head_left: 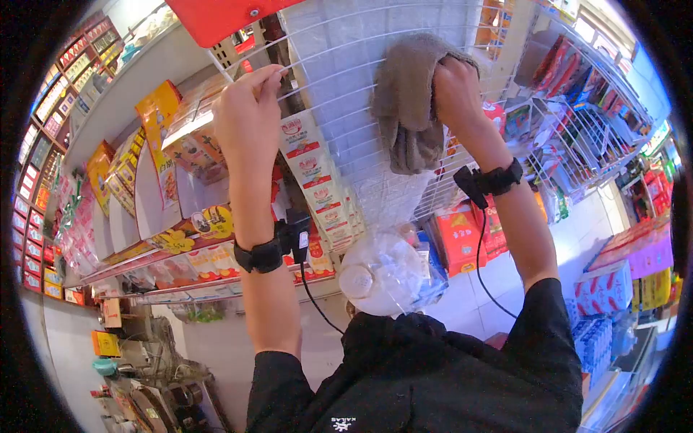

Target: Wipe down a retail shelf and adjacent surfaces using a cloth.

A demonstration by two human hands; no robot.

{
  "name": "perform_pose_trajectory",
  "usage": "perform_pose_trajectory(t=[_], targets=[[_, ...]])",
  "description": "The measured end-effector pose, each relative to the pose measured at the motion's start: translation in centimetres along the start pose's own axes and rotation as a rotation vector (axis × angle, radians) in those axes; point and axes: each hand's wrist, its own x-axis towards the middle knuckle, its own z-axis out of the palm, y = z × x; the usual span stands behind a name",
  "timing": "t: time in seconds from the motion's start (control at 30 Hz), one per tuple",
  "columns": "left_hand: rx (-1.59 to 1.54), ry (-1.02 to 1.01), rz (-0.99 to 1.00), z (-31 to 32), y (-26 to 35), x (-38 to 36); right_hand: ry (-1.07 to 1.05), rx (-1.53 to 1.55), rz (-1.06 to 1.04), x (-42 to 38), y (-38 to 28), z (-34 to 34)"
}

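My right hand (456,90) is closed on a grey-brown cloth (410,94). The cloth is bunched against a white wire rack (339,94), and its lower part hangs down. Up at the left side of that rack, my left hand (249,108) is closed, thumb and fingers pinched on a thin wire. Below the left hand hangs a strip of white and red packets (310,166). Both wrists wear black bands with cables.
Boxed goods (162,137) fill a shelf on the left. A large white plastic jug (379,278) stands below the rack, near red boxes (462,234). Another wire rack (585,137) holds packets at right. A red panel (224,18) juts in overhead.
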Motion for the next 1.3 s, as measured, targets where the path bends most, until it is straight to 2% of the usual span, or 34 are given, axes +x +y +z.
perform_pose_trajectory(t=[0.07, 0.2, 0.23, 0.3, 0.43, 0.57, 0.63, 0.67, 0.73, 0.77, 0.83, 0.87, 0.93, 1.07, 1.13, 1.3], targets=[[-0.012, 0.000, -0.039, -0.1, 0.2, 0.0, 0.033, 0.058, -0.055, 0.7, -0.6, -0.1], [0.051, 0.032, 0.036, 0.1, 0.3, -0.1, 0.074, 0.184, -0.163, 2.8, -4.1, -1.0], [0.059, 0.049, 0.053, 0.1, 0.2, -0.1, 0.076, 0.182, -0.163, 2.6, -3.8, -0.9], [0.063, 0.020, 0.015, -0.4, 0.2, -0.2, -0.054, 0.109, -0.118, 2.2, -3.5, -0.6], [-0.012, -0.041, 0.007, -0.4, -0.3, 0.1, 0.038, 0.078, -0.186, 1.6, -1.0, -0.5], [0.024, -0.009, 0.035, -0.3, -0.4, 0.0, -0.035, 0.013, -0.080, -0.8, 1.1, 1.7], [-0.016, 0.006, 0.030, -0.3, -0.3, -0.1, 0.121, 0.122, -0.053, -1.9, 0.8, 1.8], [-0.014, 0.008, 0.026, -0.2, -0.3, -0.1, 0.120, 0.124, -0.057, -2.6, 0.6, 1.8], [0.031, 0.000, -0.021, 0.0, -0.3, -0.1, 0.382, 0.257, -0.044, -3.7, -0.4, 1.0], [0.031, 0.000, -0.024, 0.1, -0.5, -0.1, 0.379, 0.257, -0.045, -4.0, -0.3, 1.2], [0.038, 0.072, 0.076, 0.4, -0.6, -0.2, 0.203, 0.331, 0.043, -5.2, -0.2, 2.0], [0.032, 0.065, 0.077, 0.5, -0.7, -0.2, 0.198, 0.326, 0.049, -5.7, -0.2, 2.5], [0.023, 0.021, 0.022, 0.2, -0.3, -0.1, 0.180, 0.154, -0.015, -5.4, -0.3, 3.3], [0.015, -0.029, -0.061, 0.0, 0.0, 0.1, 0.060, 0.168, -0.018, -3.5, -1.0, 3.0], [0.037, 0.044, 0.077, 0.1, -0.2, -0.1, 0.065, 0.164, 0.031, -3.0, -1.7, 2.5], [0.096, 0.056, 0.119, 0.4, 0.1, -0.4, -0.057, 0.209, -0.056, -0.9, -5.0, 0.7]])
